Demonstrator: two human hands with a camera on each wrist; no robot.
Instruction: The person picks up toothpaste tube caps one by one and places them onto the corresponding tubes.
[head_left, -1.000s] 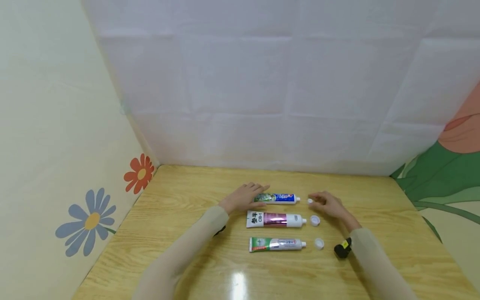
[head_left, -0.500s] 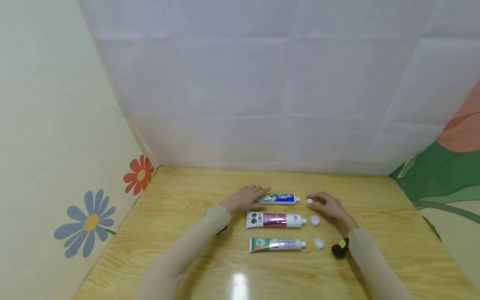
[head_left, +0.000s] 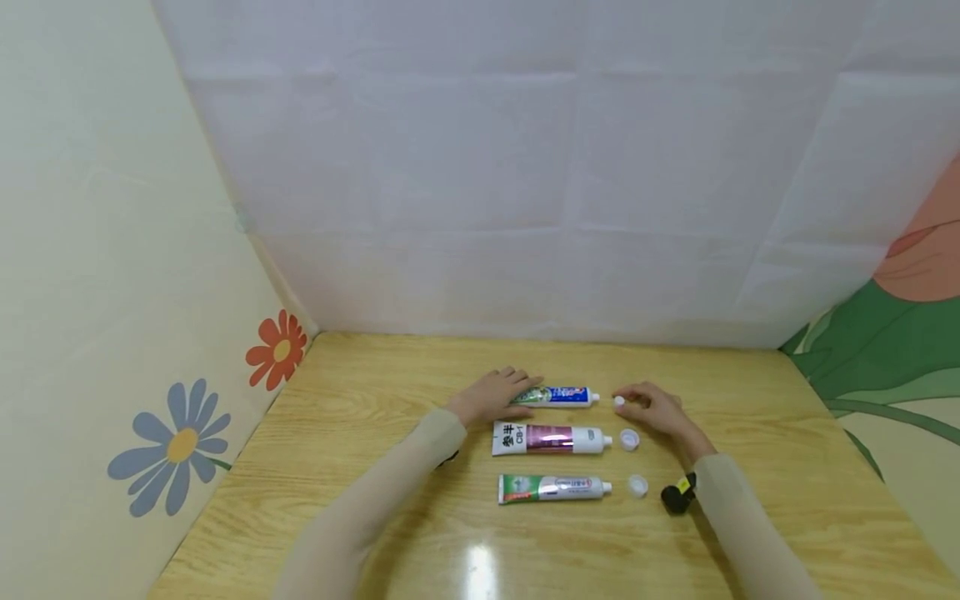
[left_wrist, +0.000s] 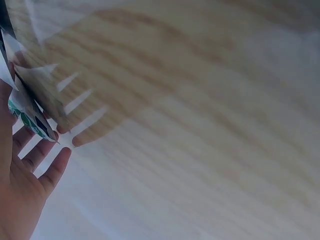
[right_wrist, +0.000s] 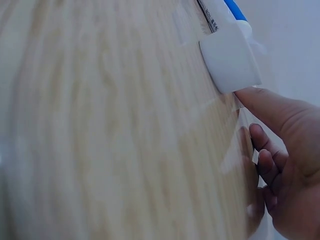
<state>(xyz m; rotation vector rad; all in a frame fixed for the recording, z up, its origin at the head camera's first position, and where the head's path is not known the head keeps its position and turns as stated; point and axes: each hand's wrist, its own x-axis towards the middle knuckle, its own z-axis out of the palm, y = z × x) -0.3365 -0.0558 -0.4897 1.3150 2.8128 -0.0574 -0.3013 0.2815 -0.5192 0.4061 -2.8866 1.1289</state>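
Note:
Three toothpaste tubes lie side by side, nozzles pointing right: a blue-green toothpaste tube (head_left: pixel 567 397) at the back, a pink-and-white toothpaste tube (head_left: pixel 551 438) in the middle, a green-and-white toothpaste tube (head_left: pixel 553 489) in front. My left hand (head_left: pixel 491 396) rests over the tail of the back tube, covering it; its fingers look spread and fairly straight in the left wrist view. Just right of that tube's bare nozzle, my right hand (head_left: pixel 656 410) pinches a white cap (right_wrist: pixel 230 59) at the tabletop; the index finger is hidden in the right wrist view.
Two more white caps lie right of the nozzles, one by the middle tube (head_left: pixel 629 440) and one by the front tube (head_left: pixel 637 486). The wooden table (head_left: pixel 360 383) meets a white cloth wall (head_left: pixel 480 208) at the back. A black wrist camera (head_left: pixel 677 499) hangs under my right sleeve.
Both hands stay nearly where they were, with only a slight shift. The tubes and caps keep their places.

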